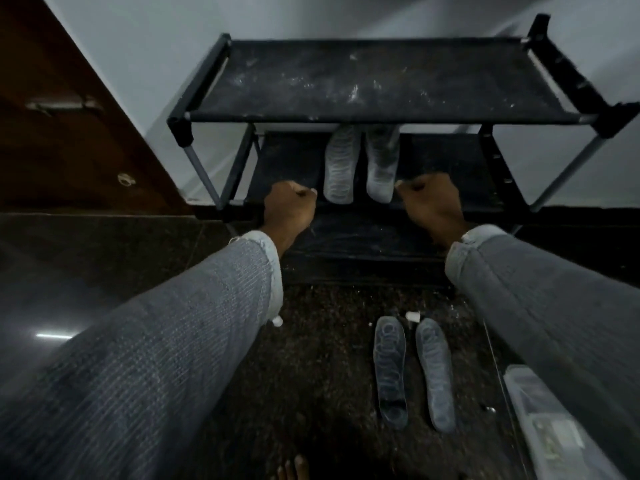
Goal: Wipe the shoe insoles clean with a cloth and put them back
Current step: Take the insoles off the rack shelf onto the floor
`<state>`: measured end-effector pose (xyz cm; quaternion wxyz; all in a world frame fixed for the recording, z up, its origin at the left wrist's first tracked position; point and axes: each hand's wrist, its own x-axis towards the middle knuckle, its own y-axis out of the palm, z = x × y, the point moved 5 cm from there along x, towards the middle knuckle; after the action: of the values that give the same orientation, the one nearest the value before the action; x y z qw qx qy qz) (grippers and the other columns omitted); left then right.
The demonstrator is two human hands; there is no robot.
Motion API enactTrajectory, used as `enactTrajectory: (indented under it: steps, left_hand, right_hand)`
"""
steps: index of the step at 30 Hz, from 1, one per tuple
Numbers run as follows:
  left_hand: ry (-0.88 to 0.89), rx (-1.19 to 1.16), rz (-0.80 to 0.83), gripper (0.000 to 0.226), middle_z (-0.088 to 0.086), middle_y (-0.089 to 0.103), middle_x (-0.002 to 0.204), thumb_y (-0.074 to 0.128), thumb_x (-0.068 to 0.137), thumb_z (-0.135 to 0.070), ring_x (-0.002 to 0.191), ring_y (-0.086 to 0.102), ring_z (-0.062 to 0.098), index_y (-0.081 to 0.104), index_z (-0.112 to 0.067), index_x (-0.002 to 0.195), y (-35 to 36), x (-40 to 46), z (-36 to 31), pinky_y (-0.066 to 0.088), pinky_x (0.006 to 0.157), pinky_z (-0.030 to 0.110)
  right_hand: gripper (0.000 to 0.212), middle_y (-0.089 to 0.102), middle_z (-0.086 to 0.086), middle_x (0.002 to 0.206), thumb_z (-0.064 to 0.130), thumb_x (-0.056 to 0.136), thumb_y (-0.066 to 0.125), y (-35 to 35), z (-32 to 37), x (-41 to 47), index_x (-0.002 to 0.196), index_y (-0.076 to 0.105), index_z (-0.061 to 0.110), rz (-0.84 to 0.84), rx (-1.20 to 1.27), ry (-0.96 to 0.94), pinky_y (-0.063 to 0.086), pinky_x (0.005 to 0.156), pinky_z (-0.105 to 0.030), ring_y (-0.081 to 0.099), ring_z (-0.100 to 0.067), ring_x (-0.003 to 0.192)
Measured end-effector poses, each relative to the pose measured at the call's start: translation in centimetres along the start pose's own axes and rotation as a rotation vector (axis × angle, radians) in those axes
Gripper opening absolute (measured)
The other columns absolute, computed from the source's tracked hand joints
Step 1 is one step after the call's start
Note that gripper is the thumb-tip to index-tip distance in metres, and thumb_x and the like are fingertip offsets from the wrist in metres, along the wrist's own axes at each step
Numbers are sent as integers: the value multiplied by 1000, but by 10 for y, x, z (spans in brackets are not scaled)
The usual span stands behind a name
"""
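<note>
Toes (292,469) at the bottom edge of view, on dark speckled floor (311,375); just beyond them, two insoles (414,372) lie side by side on that floor, apart from any shoe; clear plastic packet (540,420) to their right, small white bits near their far ends. No cloth visible anywhere, so whether the insoles are wiped cannot be told; they read as grey and patterned, not obviously soiled. Farther out, both sleeved arms reach forward; left hand (289,209) and right hand (431,202) have fingers curled, seemingly over the front edge of the lower shelf (287,161) of the shoe rack (381,81), though a real grip on it is not certain. Between the hands, pair of grey shoes (362,164) on that shelf, soles up. Top shelf dusty. Judgement: refitting the insoles remains; shoes look not yet taken down.
</note>
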<state>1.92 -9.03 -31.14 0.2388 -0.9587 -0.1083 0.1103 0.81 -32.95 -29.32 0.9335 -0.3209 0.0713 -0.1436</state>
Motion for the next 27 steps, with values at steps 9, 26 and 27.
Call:
enactTrajectory:
  steps: [9,26,27]
  left_hand:
    - [66,272,50,28,7,63,86,59,88,-31,81,64,23,62,-4,95,48,61,-9,48,64,28]
    - [0,410,6,30,13,65,115,65,85,-25,104,63,30,62,-3,105,67,91,5,49,78,32]
    - [-5,408,10,31,13,64,116,65,85,-24,103,62,29,61,-3,107,67,91,5,49,78,31]
  right_hand:
    - [41,67,-16,114,39,86,63,36,-22,55,108,68,6,-39,-82,47,48,83,-30,62,-33,107]
    - [47,66,-10,109,41,81,69,54,-28,94,111,64,6,138,-123,30,45,75,-30,64,-27,102]
    - [43,65,-10,111,38,82,67,56,-28,95,114,64,8,157,-138,22,44,75,-30,63,-28,105]
